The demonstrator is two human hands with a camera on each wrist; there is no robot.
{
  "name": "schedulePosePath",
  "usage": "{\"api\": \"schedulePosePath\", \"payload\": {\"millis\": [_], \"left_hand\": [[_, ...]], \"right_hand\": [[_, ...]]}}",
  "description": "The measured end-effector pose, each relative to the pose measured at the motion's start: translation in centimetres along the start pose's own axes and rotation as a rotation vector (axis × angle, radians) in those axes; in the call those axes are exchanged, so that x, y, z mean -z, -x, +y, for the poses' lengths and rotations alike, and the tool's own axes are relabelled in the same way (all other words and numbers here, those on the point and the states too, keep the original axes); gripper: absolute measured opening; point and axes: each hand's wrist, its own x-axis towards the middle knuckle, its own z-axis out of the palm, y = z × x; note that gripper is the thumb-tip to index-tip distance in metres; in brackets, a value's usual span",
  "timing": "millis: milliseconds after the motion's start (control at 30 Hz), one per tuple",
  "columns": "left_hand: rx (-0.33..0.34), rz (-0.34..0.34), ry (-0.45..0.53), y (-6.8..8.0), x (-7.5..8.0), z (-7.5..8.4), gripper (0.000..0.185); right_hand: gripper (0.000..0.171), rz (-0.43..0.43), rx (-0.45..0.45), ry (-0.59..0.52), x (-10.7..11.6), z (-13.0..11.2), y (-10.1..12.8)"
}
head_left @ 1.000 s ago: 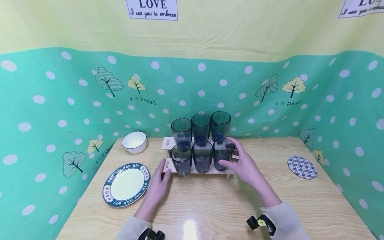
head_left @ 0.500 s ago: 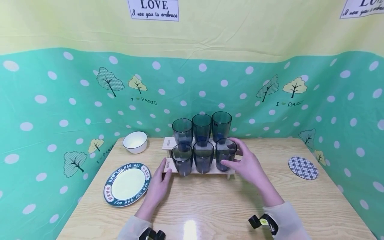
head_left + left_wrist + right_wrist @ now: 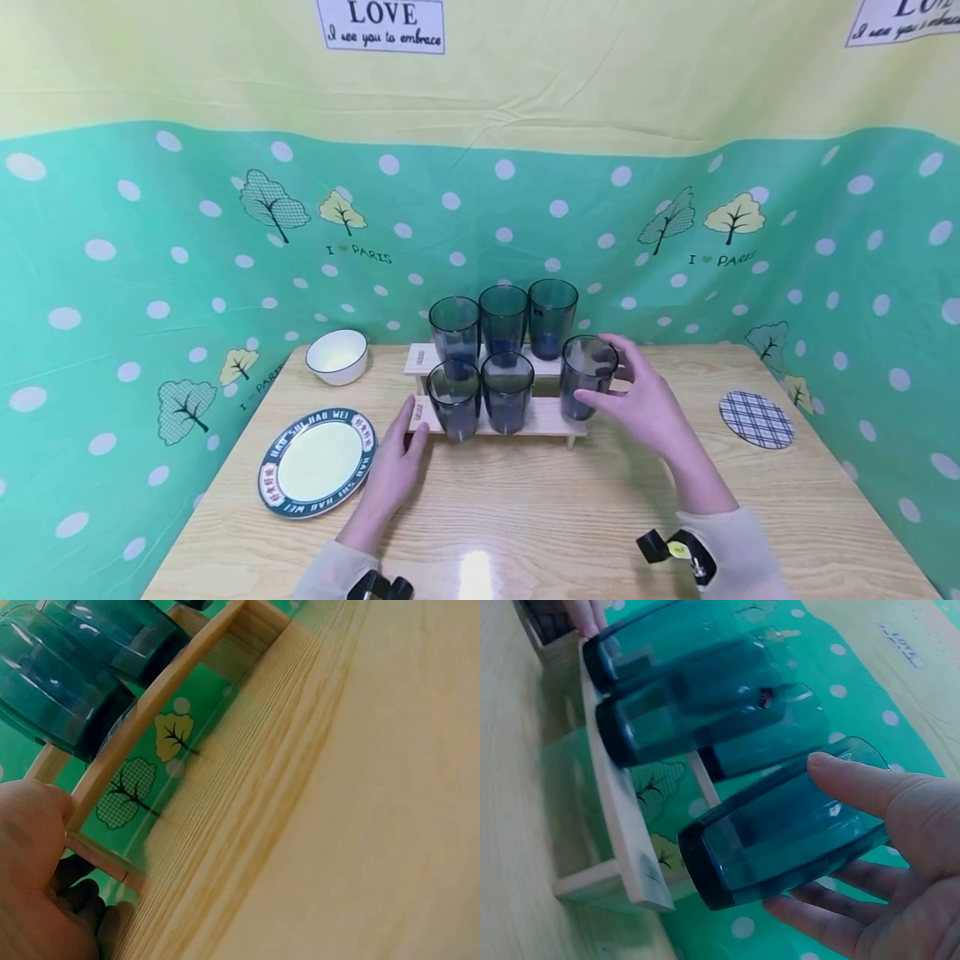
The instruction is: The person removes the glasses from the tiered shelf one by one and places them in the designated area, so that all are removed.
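My right hand point(image 3: 651, 404) holds a dark tinted glass tumbler point(image 3: 585, 379) by its side, thumb in front and fingers behind. In the right wrist view this tumbler point(image 3: 784, 832) is tilted in the picture, its thick base off the lower shelf's end. My left hand point(image 3: 393, 462) grips the left end of a two-step wooden rack point(image 3: 551, 422), thumb at its front edge. The left wrist view shows curled fingers point(image 3: 79, 892) by the rack's leg. Two tumblers point(image 3: 507, 400) stand on the lower step and three matching tumblers point(image 3: 504, 317) on the upper one.
A white bowl point(image 3: 337, 357) with a dark rim stands at the back left, behind a plate point(image 3: 352, 487) with a green lettered rim. A round checked coaster point(image 3: 756, 419) lies at the right. A dotted curtain point(image 3: 480, 208) encloses the wooden table point(image 3: 525, 517).
My right hand has lifted its tumbler off the lower step and moved it right, past the rack's end. The left hand has stayed at the rack.
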Motion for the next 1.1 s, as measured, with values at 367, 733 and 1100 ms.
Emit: {"api": "schedulePosePath", "payload": {"millis": [367,733,1100], "left_hand": [[0.012,-0.004,-0.001,0.1,0.1,0.0,0.069],[0.009,-0.006,-0.005,0.1,0.2,-0.2,0.069],[0.009,-0.011,-0.010,0.0,0.0,0.0,0.069]], "right_hand": [[0.110,0.086,-0.046,0.044,2.9,0.6,0.1],[0.112,0.181,-0.069,0.071,3.8,2.1,-0.4],[0.109,0.278,-0.071,0.029,2.3,6.3,-2.3]]}}
